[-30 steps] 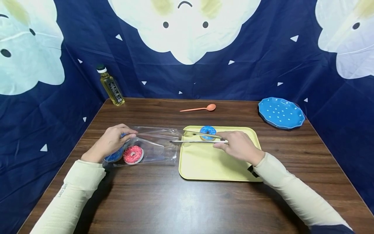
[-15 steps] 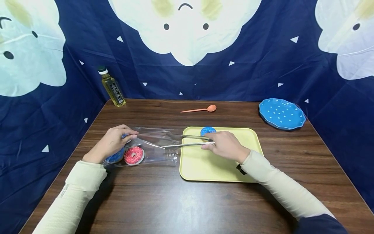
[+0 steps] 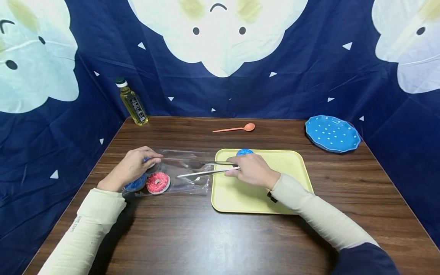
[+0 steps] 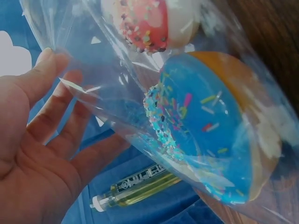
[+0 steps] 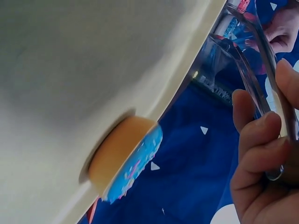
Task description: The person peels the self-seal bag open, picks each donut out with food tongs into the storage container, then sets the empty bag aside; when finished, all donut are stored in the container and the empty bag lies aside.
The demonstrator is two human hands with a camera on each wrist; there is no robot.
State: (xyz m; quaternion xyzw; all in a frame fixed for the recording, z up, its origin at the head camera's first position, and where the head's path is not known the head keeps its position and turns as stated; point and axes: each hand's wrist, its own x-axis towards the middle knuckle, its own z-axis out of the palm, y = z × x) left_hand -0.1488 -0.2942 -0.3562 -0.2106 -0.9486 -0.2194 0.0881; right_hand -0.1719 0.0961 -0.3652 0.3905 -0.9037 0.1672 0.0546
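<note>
My left hand pinches the upper edge of a clear plastic bag between thumb and fingers. Inside the bag lie a pink-iced donut and a blue donut. Another donut with light-blue sprinkles shows behind the blue one in the left wrist view. My right hand holds metal tongs, their arms spread and pointing left, overlapping the bag's right-hand end with nothing between them. On the yellow tray, a blue donut with sprinkles sits at the back edge, partly hidden by my right hand.
An orange spoon lies behind the tray. A blue dotted plate rests at the back right, and an oil bottle stands at the back left corner. Blue cloth hangs round the table's back and sides.
My right hand has moved left with the tongs, bringing their tips farther over the bag towards the pink donut. My left hand stays in place on the bag.
</note>
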